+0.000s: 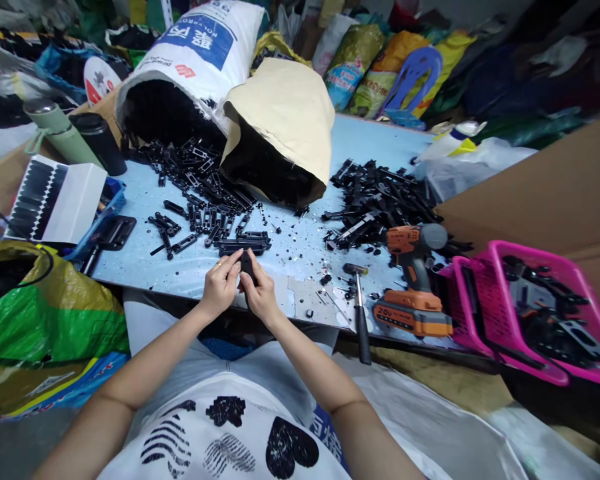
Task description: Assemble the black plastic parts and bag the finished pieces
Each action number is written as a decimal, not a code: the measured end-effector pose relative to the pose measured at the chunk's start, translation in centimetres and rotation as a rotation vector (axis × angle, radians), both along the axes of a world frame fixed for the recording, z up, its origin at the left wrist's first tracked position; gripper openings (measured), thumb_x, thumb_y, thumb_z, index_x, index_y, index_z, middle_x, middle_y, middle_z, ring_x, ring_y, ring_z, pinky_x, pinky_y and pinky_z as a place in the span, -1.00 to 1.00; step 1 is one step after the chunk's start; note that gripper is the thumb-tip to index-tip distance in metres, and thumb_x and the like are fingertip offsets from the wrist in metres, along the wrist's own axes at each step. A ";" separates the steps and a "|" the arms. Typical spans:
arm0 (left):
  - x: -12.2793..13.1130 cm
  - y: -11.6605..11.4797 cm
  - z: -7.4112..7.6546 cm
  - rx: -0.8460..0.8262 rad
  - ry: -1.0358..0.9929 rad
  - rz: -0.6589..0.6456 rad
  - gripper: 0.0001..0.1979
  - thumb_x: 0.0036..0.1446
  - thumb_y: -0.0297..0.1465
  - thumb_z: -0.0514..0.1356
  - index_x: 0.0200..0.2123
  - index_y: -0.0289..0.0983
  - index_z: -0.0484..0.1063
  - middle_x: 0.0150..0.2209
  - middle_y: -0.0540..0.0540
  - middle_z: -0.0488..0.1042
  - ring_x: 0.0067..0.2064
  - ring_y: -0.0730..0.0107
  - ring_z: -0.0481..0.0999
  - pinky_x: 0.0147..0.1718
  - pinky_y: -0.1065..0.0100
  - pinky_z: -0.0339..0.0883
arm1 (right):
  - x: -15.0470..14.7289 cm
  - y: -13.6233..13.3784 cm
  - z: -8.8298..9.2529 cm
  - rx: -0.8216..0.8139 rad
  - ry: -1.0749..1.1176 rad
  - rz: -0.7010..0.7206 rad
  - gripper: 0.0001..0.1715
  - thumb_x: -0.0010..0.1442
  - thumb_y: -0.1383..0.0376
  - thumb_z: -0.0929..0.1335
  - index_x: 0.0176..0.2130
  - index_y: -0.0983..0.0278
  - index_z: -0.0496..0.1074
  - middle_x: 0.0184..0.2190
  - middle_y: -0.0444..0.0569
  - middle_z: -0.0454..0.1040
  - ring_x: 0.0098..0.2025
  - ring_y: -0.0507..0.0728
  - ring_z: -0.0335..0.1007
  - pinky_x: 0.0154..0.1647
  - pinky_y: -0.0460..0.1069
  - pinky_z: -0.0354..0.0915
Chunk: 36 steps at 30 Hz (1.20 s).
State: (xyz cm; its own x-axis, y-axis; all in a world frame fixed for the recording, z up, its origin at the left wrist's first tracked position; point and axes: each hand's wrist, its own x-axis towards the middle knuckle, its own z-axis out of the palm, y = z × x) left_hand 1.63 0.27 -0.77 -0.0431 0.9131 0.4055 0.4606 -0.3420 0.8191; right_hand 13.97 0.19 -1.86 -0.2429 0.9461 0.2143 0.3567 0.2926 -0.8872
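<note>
My left hand (221, 285) and my right hand (260, 291) meet at the near edge of the light blue table (300, 253). Both are closed on one small black plastic part (247, 265) held between the fingertips. A ring shows on a finger of my left hand. Just beyond the hands lies a stack of longer black plastic pieces (244, 244). Further back, loose black parts (200, 193) spill from a white sack (190, 67) and a tan sack (280, 127), both lying on their sides.
An orange cordless drill (414, 280) and a hammer (360, 307) lie to the right, behind them another heap of black parts (380, 200). Pink baskets (530, 313) hold parts at far right. On the left are two flasks (75, 137), a white box (55, 200) and a green bag (45, 313).
</note>
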 end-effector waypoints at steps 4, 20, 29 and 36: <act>0.0 -0.9 -2.1 -0.300 -0.025 0.128 -0.56 0.30 -0.26 -0.11 0.17 -0.32 0.15 -0.14 -0.26 0.45 -0.20 0.22 0.52 -0.26 0.16 0.43 | 3.3 3.0 -0.4 -0.009 -0.338 0.109 -0.39 0.32 0.05 0.14 0.29 0.12 0.04 0.05 0.00 0.38 -0.14 0.11 0.40 -0.09 0.03 0.32; -1.8 1.4 -1.7 -0.118 1.082 -0.309 -0.62 0.21 -0.50 -0.01 0.09 -0.28 0.30 -0.22 -0.23 0.45 -0.12 0.12 0.39 -0.05 0.07 0.17 | 23.2 15.6 3.2 0.178 -1.106 -0.297 -0.68 0.30 0.39 0.15 -0.18 0.48 0.43 -0.12 0.32 0.42 0.07 0.26 0.19 0.14 0.26 -0.10; -1.6 2.4 -2.4 -0.182 0.891 -0.496 -0.68 0.26 -0.34 0.00 0.05 -0.27 0.30 -0.11 -0.20 0.42 -0.06 0.20 0.38 -0.04 0.21 0.21 | 13.3 5.1 3.7 0.011 -0.988 0.536 -0.50 0.24 -0.09 0.19 -0.13 0.23 0.36 -0.36 -0.03 0.51 -0.40 0.10 0.39 -0.43 -0.08 0.10; -1.0 2.8 -1.8 -0.238 0.848 -0.548 -0.67 0.26 -0.34 -0.04 0.05 -0.28 0.29 -0.05 -0.20 0.39 -0.01 0.15 0.35 -0.02 0.17 0.20 | 10.5 1.6 1.5 0.153 -1.180 0.525 -0.55 0.32 -0.01 0.13 -0.11 0.23 0.33 -0.31 0.00 0.52 -0.40 0.10 0.43 -0.46 -0.08 0.00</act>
